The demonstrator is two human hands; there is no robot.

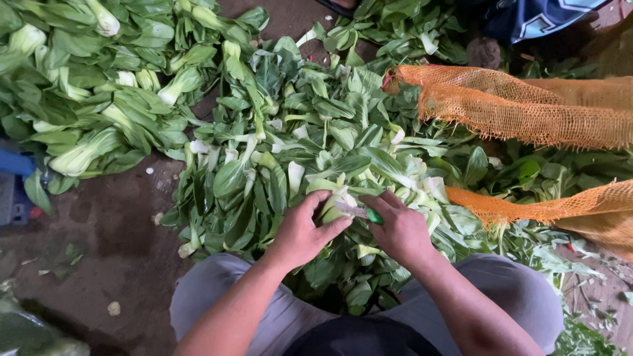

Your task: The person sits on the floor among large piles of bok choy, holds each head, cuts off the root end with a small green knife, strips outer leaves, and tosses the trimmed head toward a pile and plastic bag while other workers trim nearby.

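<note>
Fingers (328, 227) of left hand (302, 234) clamped on bok choy stalk (333, 206); right hand (397, 227) grips green-handled knife (359, 212) w/ fingers closed, blade at stalk, above greens pile (277, 151) on floor (112, 231).

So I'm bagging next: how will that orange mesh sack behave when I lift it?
The orange mesh sack lies crumpled and folded, so it will likely flop with no shape. Its open netting looks light and unlikely to slip. Leaves from the greens pile may snag in it.
</note>
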